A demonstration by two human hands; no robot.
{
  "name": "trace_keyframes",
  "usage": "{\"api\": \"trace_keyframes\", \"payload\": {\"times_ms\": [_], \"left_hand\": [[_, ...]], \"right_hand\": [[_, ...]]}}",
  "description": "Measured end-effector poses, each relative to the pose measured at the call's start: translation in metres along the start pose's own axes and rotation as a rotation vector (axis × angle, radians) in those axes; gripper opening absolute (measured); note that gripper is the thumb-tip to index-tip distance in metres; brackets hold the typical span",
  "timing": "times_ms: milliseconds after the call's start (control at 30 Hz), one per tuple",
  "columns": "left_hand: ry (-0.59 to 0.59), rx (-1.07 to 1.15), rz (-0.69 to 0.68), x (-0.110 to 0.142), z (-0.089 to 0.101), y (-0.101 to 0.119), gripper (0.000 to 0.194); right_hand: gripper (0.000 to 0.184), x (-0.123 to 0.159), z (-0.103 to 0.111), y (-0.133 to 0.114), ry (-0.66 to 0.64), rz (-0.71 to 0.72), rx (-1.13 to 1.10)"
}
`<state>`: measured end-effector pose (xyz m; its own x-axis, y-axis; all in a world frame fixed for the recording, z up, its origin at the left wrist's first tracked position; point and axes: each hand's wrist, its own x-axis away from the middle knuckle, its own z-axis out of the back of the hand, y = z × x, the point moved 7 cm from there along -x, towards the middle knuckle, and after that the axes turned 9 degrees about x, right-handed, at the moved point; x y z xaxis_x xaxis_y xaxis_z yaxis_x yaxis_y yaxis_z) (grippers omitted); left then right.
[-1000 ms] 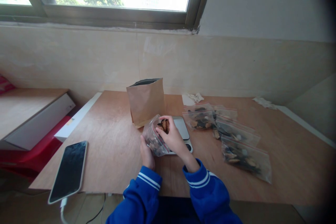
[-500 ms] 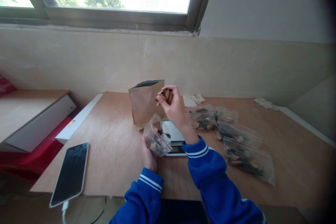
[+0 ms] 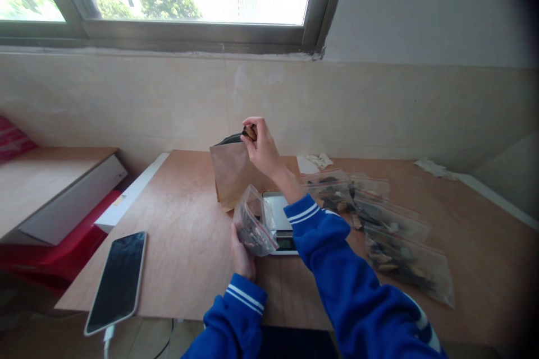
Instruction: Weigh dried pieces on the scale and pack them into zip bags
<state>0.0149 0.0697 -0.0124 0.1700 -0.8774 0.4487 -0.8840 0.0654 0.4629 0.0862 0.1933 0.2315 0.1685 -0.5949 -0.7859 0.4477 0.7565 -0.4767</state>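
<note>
My left hand (image 3: 243,255) is closed round the side of a clear zip bag (image 3: 252,224) with a red seal line and some dark and brown pieces inside. In my right hand (image 3: 263,148) are several dried brown pieces (image 3: 250,133), dark on one side; their exact kind is hard to make out. That hand is raised at the open mouth of a brown paper bag (image 3: 236,174), which stands upright with a dark lining. Partly hidden behind the zip bag and my right forearm is a white digital scale (image 3: 279,214) with a dark display.
Several filled zip bags (image 3: 406,263) lie on the right of the wooden table (image 3: 181,269). A phone (image 3: 118,280) with a white cable lies at the left front edge. Crumpled white tissue (image 3: 320,161) sits near the wall. A red stool (image 3: 63,252) is beside the table.
My right hand has moved up and left with the brown pieces, from in front of the paper bag to its mouth. My left hand still holds the zip bag. The view shifted slightly.
</note>
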Motion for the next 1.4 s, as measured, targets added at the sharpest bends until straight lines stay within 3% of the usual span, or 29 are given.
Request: {"api": "trace_keyframes", "payload": {"times_ms": [167,467,733,1033,1233,1400], "left_hand": [[-0.014,0.001,-0.035,-0.002,0.001,0.0,0.049],[-0.015,-0.027,-0.034,0.002,-0.002,0.002,0.048],[0.015,-0.023,-0.006,0.001,0.001,0.001,0.052],[-0.013,0.024,-0.035,0.002,-0.002,0.002,0.049],[-0.02,0.033,-0.064,-0.001,0.002,0.003,0.047],[-0.006,0.048,-0.029,-0.001,0.002,0.002,0.051]], "right_hand": [[0.029,0.009,-0.013,0.002,-0.118,-0.018,0.041],[0.029,-0.016,-0.008,0.008,-0.029,-0.022,0.051],[0.027,-0.015,-0.019,0.024,-0.166,-0.111,0.115],[0.015,-0.007,-0.024,0.012,-0.304,0.004,0.23],[0.017,-0.004,-0.017,0.004,-0.249,0.001,0.319],[0.026,0.002,0.014,-0.012,-0.092,-0.073,0.252]]}}
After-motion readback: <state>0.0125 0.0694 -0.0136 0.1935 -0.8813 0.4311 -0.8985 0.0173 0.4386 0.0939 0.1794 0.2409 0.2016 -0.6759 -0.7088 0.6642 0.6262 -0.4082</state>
